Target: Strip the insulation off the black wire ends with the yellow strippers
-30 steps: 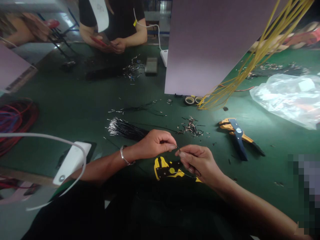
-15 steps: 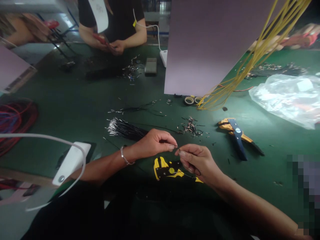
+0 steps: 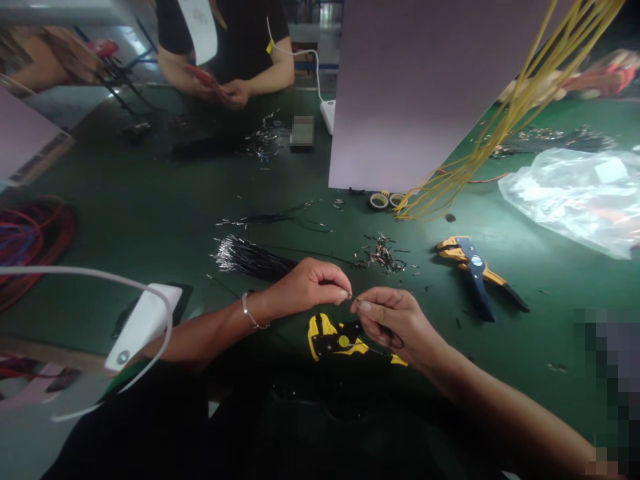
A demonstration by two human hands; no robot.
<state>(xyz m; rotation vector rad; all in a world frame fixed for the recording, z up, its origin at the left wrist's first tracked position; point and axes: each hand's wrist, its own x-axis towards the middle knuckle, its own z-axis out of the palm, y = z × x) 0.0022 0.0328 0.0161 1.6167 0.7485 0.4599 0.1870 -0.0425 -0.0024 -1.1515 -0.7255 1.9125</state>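
Observation:
My left hand (image 3: 320,283) pinches one end of a thin black wire (image 3: 354,297) between thumb and forefinger. Just right of it, my right hand (image 3: 387,317) grips the same wire, which loops below the fingers. A yellow and black wire stripper (image 3: 333,339) lies under and beside my hands. Behind my left wrist rests a bundle of black wires (image 3: 250,258) with pale stripped ends. Small cut scraps (image 3: 384,257) are piled beyond my right hand. A blue and orange stripper (image 3: 475,267) lies farther right.
A purple-grey panel (image 3: 395,93) stands at the back, with yellow wires (image 3: 480,160) hanging beside it. A clear plastic bag (image 3: 580,200) lies at right. White power strip (image 3: 145,327) and red cables (image 3: 37,247) are at left. Across the table, a person's hands (image 3: 235,93) hold a red-handled tool.
Both hands stay nearly in place, still on the wire. My left fingertips have shifted very slightly left, and the gap between the hands looks a little wider.

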